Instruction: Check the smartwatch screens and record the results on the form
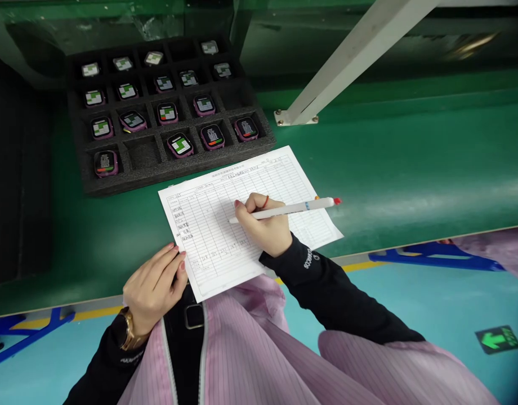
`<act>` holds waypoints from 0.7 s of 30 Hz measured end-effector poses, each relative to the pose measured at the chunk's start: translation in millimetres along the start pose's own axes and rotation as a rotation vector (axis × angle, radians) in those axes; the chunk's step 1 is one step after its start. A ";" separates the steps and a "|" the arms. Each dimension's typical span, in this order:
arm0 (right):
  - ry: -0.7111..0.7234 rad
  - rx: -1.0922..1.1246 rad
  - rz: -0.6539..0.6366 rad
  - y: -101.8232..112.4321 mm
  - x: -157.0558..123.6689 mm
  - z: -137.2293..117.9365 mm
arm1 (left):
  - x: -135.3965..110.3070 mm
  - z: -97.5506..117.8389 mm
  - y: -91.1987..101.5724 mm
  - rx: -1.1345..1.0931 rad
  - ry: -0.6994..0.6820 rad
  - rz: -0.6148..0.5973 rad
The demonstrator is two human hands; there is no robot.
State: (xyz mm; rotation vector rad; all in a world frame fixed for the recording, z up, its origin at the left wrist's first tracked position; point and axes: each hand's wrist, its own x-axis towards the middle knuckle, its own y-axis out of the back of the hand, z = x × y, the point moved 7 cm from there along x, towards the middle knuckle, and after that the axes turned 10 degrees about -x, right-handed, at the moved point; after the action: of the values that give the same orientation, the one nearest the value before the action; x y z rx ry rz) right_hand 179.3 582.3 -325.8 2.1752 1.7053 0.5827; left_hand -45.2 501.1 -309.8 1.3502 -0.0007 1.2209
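Note:
A printed form [217,225] with a ruled grid and some handwriting lies tilted at the front edge of the green table. Over its middle, my right hand [265,225] grips a white pen [290,208] with a red end, its tip low over the grid; whether it touches the paper I cannot tell. My left hand [155,287] rests at the sheet's left edge, fingers stretched out with the fingertips at the paper. Behind the form sits a black foam tray [144,179] with smartwatches in most compartments, among them a lit purple-cased smartwatch [180,145].
A white metal post [347,62] is bolted to the green table [389,169] right of the tray. Dark foam blocks [18,169] stand at the left. Blue brackets [436,256] show below the table edge, and a green arrow sign [498,339] marks the floor.

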 end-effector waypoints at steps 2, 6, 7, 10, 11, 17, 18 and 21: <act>0.001 -0.004 0.004 1.8 0.6 1.2 | 0.3 0.2 -0.1 -0.002 0.001 0.000; 0.001 -0.022 0.007 6.1 2.2 2.6 | -0.2 -0.5 -0.5 0.000 0.009 0.001; 0.000 -0.029 0.009 7.5 2.7 3.3 | -0.4 -0.6 -0.8 0.001 0.010 -0.001; 0.004 -0.039 0.030 13.1 4.2 5.8 | -0.3 -0.4 -0.6 0.010 0.004 0.006; 0.008 -0.039 0.036 14.8 4.6 6.6 | -0.2 -0.3 -0.3 0.011 0.002 0.009; 0.014 -0.041 0.060 22.8 7.0 10.8 | 1.6 -0.8 0.0 0.004 0.008 0.007; 0.014 -0.039 0.065 24.4 7.4 11.3 | 1.9 -0.7 0.1 0.005 0.007 0.009; 0.006 -0.045 0.074 29.2 9.2 14.0 | 2.6 -0.9 -0.2 0.004 0.011 0.004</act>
State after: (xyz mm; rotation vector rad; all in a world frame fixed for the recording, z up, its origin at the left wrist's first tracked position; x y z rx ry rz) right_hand 212.7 584.3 -322.7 2.2150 1.6047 0.6413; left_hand -44.5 503.6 -308.6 1.3469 0.0067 1.2327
